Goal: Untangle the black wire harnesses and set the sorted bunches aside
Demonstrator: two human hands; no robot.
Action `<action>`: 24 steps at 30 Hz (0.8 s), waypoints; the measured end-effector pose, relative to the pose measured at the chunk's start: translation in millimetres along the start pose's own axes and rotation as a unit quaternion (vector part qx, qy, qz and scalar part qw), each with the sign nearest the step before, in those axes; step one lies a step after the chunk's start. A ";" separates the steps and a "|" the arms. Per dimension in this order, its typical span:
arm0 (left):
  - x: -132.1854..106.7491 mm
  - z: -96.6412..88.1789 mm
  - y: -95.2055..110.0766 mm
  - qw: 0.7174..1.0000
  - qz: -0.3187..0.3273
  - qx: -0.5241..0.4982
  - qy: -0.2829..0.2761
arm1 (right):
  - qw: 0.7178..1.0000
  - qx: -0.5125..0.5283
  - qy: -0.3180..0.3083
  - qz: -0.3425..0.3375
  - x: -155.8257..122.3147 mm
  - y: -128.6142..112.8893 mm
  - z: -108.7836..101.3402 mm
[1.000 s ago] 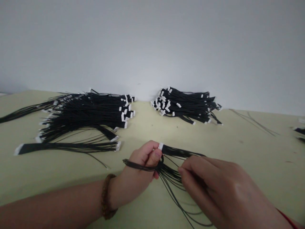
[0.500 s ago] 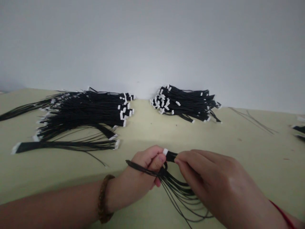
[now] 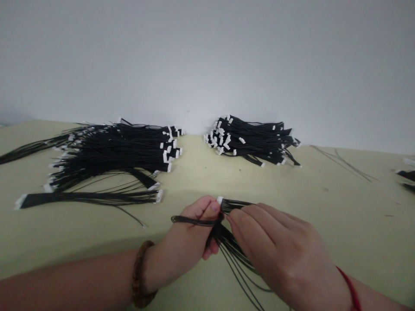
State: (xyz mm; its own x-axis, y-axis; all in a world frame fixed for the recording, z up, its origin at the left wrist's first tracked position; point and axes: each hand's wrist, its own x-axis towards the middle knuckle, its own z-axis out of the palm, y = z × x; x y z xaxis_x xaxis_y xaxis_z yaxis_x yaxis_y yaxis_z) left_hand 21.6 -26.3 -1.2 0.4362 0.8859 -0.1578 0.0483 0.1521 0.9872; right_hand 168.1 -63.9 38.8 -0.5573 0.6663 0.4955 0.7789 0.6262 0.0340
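My left hand [image 3: 197, 231], with a beaded bracelet at the wrist, is closed round a black wire harness [image 3: 231, 246]. Its thumb and forefinger pinch beside a white connector [image 3: 219, 201] at the harness end. A loop of the wires sticks out leftward over the back of that hand, and loose strands hang below. Just right of the connector, my right hand [image 3: 275, 246] is closed on the wires coming out of it; its fingertips are partly hidden behind the knuckles. A red cord circles the right wrist.
A large pile of black harnesses [image 3: 113, 149] with white connectors lies at the left. A smaller pile [image 3: 256, 136] lies by the wall. One separate harness [image 3: 87, 198] rests in front of the large pile. Thin loose wires [image 3: 346, 164] and more harness ends [image 3: 407, 175] are at the right.
My right hand has shifted left, closer to the connector, and more separate wires now show beside it. The connector end has moved slightly left and up.
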 end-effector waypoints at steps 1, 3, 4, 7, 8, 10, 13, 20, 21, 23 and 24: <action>-0.5 0.3 -0.1 1.000 -0.002 0.004 -0.003 | 1.000 -0.001 0.000 -0.002 0.0 -0.1 2.1; -0.8 -0.1 0.0 1.000 -0.002 0.012 -0.014 | 1.000 -0.006 -0.008 -0.007 0.5 0.8 4.9; -0.4 -0.8 0.3 1.000 0.003 0.015 -0.020 | 1.000 -0.007 -0.014 -0.010 1.0 1.8 5.0; 4.4 -4.7 1.8 0.999 0.031 0.030 -0.012 | 1.000 -0.025 -0.015 0.010 2.3 6.9 -2.2; 7.1 -6.4 2.2 0.998 0.041 0.042 0.003 | 0.999 -0.040 -0.005 0.028 2.2 8.8 -7.0; 13.1 -9.6 2.4 0.995 0.057 0.070 0.046 | 0.995 -0.066 0.015 0.071 0.6 11.9 -17.8; 19.1 -12.9 0.9 0.989 0.076 0.093 0.086 | 0.994 -0.026 -0.062 0.091 -4.6 12.7 -28.4; 15.1 -14.2 -3.0 0.989 0.081 0.096 0.082 | 0.957 0.066 -0.229 0.163 -7.3 2.4 -15.6; 14.7 -14.0 -2.8 0.989 0.079 0.093 0.082 | 0.958 0.068 -0.222 0.170 -7.6 1.6 -14.8; 15.0 -13.6 -2.2 0.990 0.077 0.087 0.080 | 0.957 0.072 -0.222 0.169 -8.8 0.9 -15.2; 15.6 -13.3 -2.1 0.990 0.076 0.084 0.082 | 0.958 0.075 -0.224 0.161 -9.6 1.1 -15.7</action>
State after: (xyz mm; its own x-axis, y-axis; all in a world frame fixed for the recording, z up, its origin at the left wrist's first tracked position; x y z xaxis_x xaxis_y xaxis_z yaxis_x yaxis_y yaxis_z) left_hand 16.4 -7.0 -6.0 0.2992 0.9542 0.0055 0.1473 -0.0518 0.9877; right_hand 178.8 -76.0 47.7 -0.3880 0.9209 0.0366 0.9001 0.3871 -0.1999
